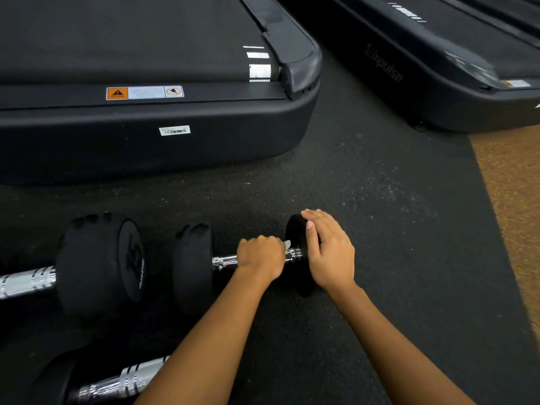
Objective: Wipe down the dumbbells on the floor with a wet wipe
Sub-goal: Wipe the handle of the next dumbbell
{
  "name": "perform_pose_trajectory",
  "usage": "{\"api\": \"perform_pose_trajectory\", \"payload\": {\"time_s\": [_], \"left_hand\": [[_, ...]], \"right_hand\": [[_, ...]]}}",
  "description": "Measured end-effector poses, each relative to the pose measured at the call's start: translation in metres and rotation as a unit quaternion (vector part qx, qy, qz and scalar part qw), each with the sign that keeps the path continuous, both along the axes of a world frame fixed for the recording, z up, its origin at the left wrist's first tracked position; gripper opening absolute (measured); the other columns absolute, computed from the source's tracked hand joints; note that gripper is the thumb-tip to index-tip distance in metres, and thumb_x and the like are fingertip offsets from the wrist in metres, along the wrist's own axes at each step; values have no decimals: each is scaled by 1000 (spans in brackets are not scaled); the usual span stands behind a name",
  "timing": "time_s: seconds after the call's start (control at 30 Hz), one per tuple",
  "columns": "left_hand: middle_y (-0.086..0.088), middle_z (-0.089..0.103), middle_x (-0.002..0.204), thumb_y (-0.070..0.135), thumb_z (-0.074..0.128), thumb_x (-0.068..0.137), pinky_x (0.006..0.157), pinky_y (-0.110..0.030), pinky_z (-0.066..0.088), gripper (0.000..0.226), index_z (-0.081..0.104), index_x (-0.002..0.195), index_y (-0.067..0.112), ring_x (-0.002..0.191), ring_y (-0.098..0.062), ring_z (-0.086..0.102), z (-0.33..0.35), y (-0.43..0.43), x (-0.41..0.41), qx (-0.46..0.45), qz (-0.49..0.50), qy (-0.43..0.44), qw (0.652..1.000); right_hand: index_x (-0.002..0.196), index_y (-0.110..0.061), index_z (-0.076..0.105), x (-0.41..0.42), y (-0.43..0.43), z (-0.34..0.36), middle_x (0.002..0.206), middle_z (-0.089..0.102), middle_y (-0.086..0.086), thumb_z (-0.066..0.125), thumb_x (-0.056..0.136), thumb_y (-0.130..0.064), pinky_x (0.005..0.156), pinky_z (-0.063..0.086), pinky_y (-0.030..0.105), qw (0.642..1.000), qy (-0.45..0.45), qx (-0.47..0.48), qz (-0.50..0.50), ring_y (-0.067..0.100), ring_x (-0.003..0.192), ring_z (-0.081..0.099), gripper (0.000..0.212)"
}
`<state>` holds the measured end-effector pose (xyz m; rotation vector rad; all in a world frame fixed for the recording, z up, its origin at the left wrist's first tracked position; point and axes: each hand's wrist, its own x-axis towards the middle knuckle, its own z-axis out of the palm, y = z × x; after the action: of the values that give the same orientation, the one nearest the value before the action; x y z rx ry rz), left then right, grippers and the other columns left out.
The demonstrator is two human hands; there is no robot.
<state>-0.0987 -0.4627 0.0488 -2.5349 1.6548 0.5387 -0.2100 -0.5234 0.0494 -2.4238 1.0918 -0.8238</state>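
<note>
Wiping the chrome-handled black rubber dumbbell (193,267) at lower centre, left hand (260,258) grip wrapping white wet wipe (287,244), right hand (330,255) flat, steadying; ends probably next.

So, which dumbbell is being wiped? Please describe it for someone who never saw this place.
Look at the floor in front of the big treadmill with the orange sticker. Take the rightmost dumbbell there. Only it has hands on it: the left hand grips its chrome handle with a wet wipe, the right hand rests on its right end.
</note>
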Motion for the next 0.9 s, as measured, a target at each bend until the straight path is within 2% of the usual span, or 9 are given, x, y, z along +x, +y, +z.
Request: {"api": "perform_pose_trajectory", "payload": {"time_s": [0.13,0.2,0.3,0.43,0.5,0.57,0.7,0.77,0.9], "left_hand": [[-11,63,108,28,30,100,84,-37,40,33,57,108,10,99,-27,59,-4,2,-11,-103,-6,60,993],[-8,65,105,31,27,100,91,-36,37,37,59,105,13,97,-24,59,-10,8,-6,-139,-6,52,989],[-6,67,102,30,23,100,100,-38,28,41,61,105,15,98,-23,61,-12,11,8,-89,20,18,996],[-5,62,109,21,38,97,93,-43,35,26,53,117,17,101,-26,58,-6,3,8,9,-3,-14,1000],[-6,62,111,21,38,96,89,-41,36,27,53,118,16,102,-26,58,-3,0,2,8,-9,-11,1000],[-7,62,111,24,34,98,86,-38,38,28,54,114,13,101,-26,58,-3,-2,-4,-33,-22,12,999],[-6,64,105,27,27,101,93,-38,37,33,57,105,13,96,-24,59,-4,5,-6,-118,-34,45,991],[-6,66,104,29,24,101,96,-38,34,37,58,106,14,97,-24,60,-4,9,0,-102,-11,34,994],[-8,63,109,25,25,101,93,-42,35,35,56,113,13,102,-27,58,1,2,5,-8,-2,27,1000]], "right_hand": [[118,-16,62,0,1,-1,123,62,-2,27,95,-35,103,36,29,1000,-5,2,-1,14,124,48,46],[118,-16,62,-1,0,-1,123,62,-3,27,95,-35,103,36,29,1000,-5,5,-1,13,125,47,46],[120,-17,61,-1,0,-1,124,61,-4,27,95,-35,102,32,25,1000,4,4,-1,13,125,46,46],[120,-17,61,-1,1,0,124,61,-4,26,95,-36,102,34,27,1000,5,4,0,12,126,46,47],[119,-17,61,0,0,0,124,61,-4,27,95,-36,102,35,28,1000,3,6,0,12,126,46,47],[119,-16,62,0,0,0,123,61,-4,27,94,-36,102,36,29,1000,1,6,-1,12,125,47,47],[119,-17,61,-1,-1,-2,124,61,-4,27,95,-36,103,38,33,1000,1,9,0,12,126,46,47],[120,-17,61,-1,-1,-2,125,61,-4,27,95,-36,103,39,34,1000,4,8,1,12,126,46,47],[120,-17,61,-1,-1,-1,125,61,-4,27,95,-35,103,39,34,1000,6,5,3,12,126,46,46]]}}
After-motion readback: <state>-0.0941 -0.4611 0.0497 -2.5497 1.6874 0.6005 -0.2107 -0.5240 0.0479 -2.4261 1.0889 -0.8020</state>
